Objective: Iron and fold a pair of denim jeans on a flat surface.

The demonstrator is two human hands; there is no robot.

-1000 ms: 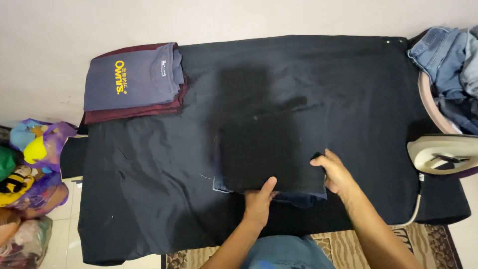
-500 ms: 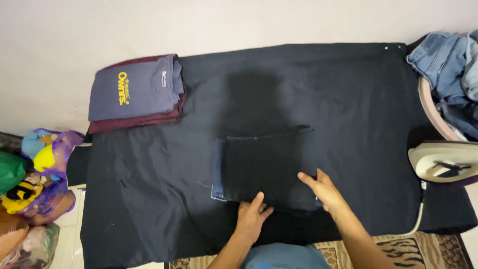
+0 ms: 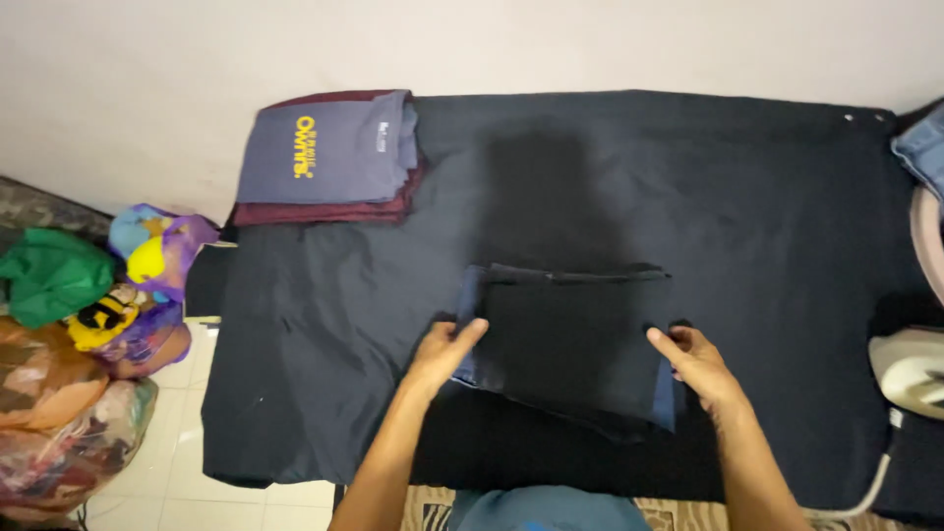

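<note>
Dark cloth (image 3: pixel 787 197) covers the bench; left hand (image 3: pixel 444 352) and right hand (image 3: pixel 700 364), fingers flat and open, press the folded dark garment's (image 3: pixel 570 339) side edges.

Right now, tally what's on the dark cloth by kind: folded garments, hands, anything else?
Folded garments under the hands: 1, the dark navy folded garment, left hand and right hand at its sides.
Stacked folded shirts: 2 visible, grey-blue folded shirt on a maroon folded shirt.
Hands: 2.
White iron: 1.
Total: 6.
</note>
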